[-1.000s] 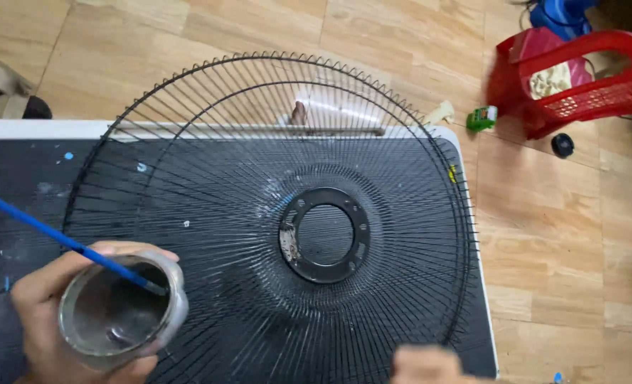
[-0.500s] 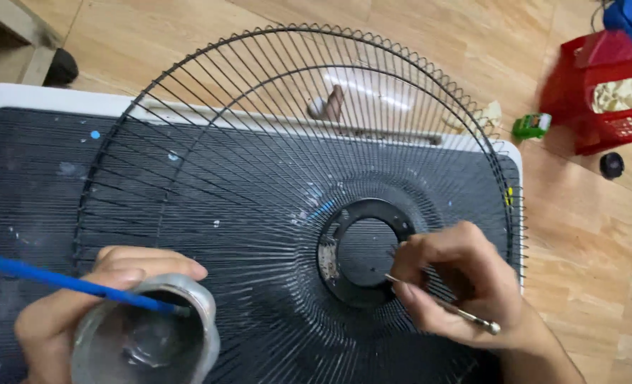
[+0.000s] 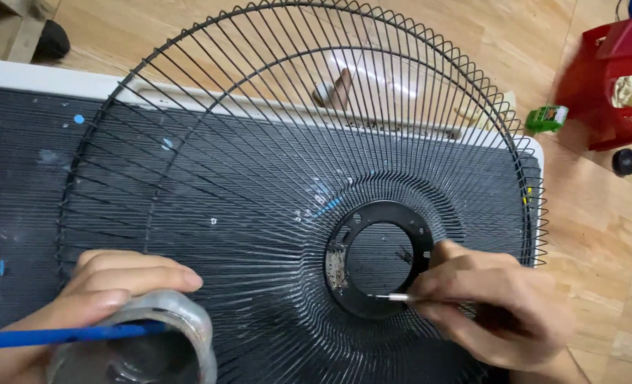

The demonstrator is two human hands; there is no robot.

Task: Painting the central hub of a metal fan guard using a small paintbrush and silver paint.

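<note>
Two hands at work: my right hand (image 3: 490, 306) pinches a thin brush (image 3: 390, 297) against the fan guard's (image 3: 259, 178) black hub ring (image 3: 380, 259), my left hand (image 3: 81, 306) curls around a small jar (image 3: 152, 341).

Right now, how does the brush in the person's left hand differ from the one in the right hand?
The blue-handled brush lies almost level, its front end over the metal cup that the left hand grips. The thin brush shows only a short silvery end past the right hand, with its tip on the black center ring of the wire fan guard. The blue one shows a long stretch of handle; the thin one is mostly hidden. Both point toward the middle of the picture.
</note>
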